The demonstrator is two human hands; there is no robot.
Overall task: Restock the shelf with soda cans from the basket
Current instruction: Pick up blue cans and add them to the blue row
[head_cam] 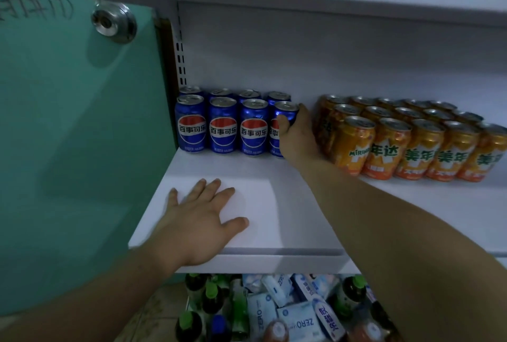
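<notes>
Soda can (285, 115), blue, stands on the white shelf (301, 204) at the right end of the front row of blue cans (222, 124), between them and the orange cans (389, 146). The right hand (297, 138) grips it, thumb on its front, fingers (302, 108) curled round its right side. The left hand (200, 221) lies flat near the shelf's front edge, fingers straight and spread, holding nothing. Bottles and packets (296, 314) lie below the shelf.
</notes>
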